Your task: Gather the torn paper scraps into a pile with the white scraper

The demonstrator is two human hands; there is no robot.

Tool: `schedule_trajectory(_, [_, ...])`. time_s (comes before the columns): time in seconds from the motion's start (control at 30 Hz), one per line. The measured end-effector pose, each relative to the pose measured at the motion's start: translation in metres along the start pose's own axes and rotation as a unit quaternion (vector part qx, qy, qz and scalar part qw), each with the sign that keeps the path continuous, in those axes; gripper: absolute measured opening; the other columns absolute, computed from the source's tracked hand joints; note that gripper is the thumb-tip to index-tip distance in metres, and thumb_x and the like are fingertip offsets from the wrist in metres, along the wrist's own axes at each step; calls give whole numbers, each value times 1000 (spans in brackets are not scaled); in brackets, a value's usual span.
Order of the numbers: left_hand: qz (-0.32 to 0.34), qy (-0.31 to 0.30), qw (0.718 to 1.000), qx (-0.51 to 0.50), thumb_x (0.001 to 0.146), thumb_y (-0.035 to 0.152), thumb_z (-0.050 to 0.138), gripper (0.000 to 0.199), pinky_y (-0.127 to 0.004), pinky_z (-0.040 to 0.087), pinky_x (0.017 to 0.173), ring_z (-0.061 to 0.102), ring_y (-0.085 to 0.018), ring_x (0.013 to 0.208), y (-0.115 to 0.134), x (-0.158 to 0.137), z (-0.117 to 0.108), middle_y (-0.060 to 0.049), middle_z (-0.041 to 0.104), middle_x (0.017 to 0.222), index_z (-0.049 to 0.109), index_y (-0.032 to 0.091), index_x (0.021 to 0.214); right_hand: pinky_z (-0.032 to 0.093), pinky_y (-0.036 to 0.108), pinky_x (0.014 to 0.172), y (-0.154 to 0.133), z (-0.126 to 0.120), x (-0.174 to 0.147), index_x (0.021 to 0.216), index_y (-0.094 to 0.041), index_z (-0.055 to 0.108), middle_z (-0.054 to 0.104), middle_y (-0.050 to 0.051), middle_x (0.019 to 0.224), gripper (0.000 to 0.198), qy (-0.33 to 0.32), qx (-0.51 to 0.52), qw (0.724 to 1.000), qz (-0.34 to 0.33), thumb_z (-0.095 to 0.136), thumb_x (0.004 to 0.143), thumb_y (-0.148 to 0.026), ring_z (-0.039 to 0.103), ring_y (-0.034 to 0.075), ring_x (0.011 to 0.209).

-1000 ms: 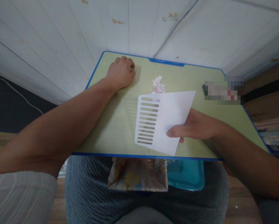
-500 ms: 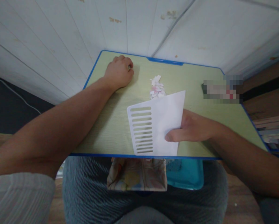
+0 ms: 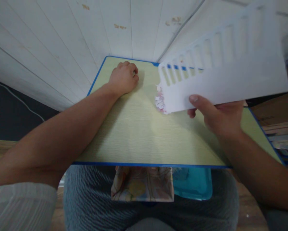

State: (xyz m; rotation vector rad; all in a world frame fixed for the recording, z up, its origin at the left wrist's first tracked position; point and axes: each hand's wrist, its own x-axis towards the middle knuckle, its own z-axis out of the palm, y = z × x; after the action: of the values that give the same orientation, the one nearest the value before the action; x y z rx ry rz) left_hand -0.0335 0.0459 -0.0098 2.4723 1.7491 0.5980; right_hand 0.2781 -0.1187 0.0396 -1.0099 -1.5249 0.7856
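My right hand (image 3: 221, 115) grips a white flat panel (image 3: 221, 80) with a row of long slots, thumb on its near face and fingers behind. The panel is raised and tilted over the right half of the table, its slotted side upward. Just beside its left edge lies a small heap of torn paper scraps (image 3: 159, 100), partly covered by the panel. My left hand (image 3: 124, 76) rests on the far left of the tabletop (image 3: 134, 134), its fingers curled closed. Whatever may be inside that hand is hidden.
White plank wall (image 3: 98, 29) rises behind the table, with a grey cable (image 3: 182, 27) running down it. Below the front edge, a patterned fabric box (image 3: 144, 189) and a turquoise tray (image 3: 199, 186) sit by my lap. Shelving (image 3: 276, 112) stands at the right.
My right hand has lifted the slotted panel from near the front edge up and to the right, turning it so its slots point upward. The left hand stays put.
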Motion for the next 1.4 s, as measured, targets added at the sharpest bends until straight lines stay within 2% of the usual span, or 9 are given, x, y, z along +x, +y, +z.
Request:
schedule_trajectory(0.07, [-29,17,999,-1,113,37,52,46,-59,50,126,62,-38,139,-1,0,1,-12,75,152,81,25,147,61,35,50,6,-3,3,76,-26,74,75,0,67,34,43,-51,998,-19,99,92,-44,68,20,52])
schedule_trajectory(0.17, [-41,18,999,-13,112,39,58,43,-55,49,129,62,-37,143,0,1,2,-9,77,150,81,29,147,65,39,56,13,-5,7,71,-28,71,73,0,66,41,9,-83,996,-5,99,93,-49,68,21,54])
schedule_trajectory(0.33, [-39,16,999,-17,111,39,58,42,-58,48,132,62,-39,145,-2,1,3,-12,75,150,80,26,144,64,40,54,24,-1,8,70,-30,72,73,3,65,49,-71,-94,992,33,96,94,-65,69,24,57])
schedule_trajectory(0.53, [-28,24,999,-34,108,40,60,43,-58,47,134,61,-40,147,-8,3,6,-10,75,149,79,29,145,64,43,55,30,1,6,74,-31,74,75,4,68,51,-83,-101,990,46,93,95,-74,69,25,57])
schedule_trajectory(0.87, [-43,5,998,-34,106,47,64,48,-58,45,130,59,-40,145,5,-3,-5,-10,76,152,78,29,149,68,45,61,24,-4,3,66,-32,71,76,6,68,56,-140,-81,984,76,95,97,-73,72,26,62])
schedule_trajectory(1.0, [-41,17,999,-32,109,45,61,43,-54,48,126,58,-37,143,6,-3,-4,-8,79,145,79,31,146,69,47,62,20,-4,4,72,-32,75,78,6,70,52,-119,-73,987,77,95,95,-74,72,27,62])
schedule_trajectory(1.17, [-51,6,999,-2,110,36,53,43,-56,50,127,60,-36,142,9,-3,-5,-12,75,152,81,26,142,66,44,58,21,-2,7,74,-32,73,79,5,70,51,-103,-80,989,74,94,96,-73,70,26,61])
schedule_trajectory(1.4, [-38,12,999,-33,109,47,60,45,-57,48,127,57,-38,143,4,-2,-3,-8,79,142,77,32,147,66,43,57,30,-2,4,70,-31,71,77,5,67,53,-129,-84,986,68,94,98,-70,70,25,59])
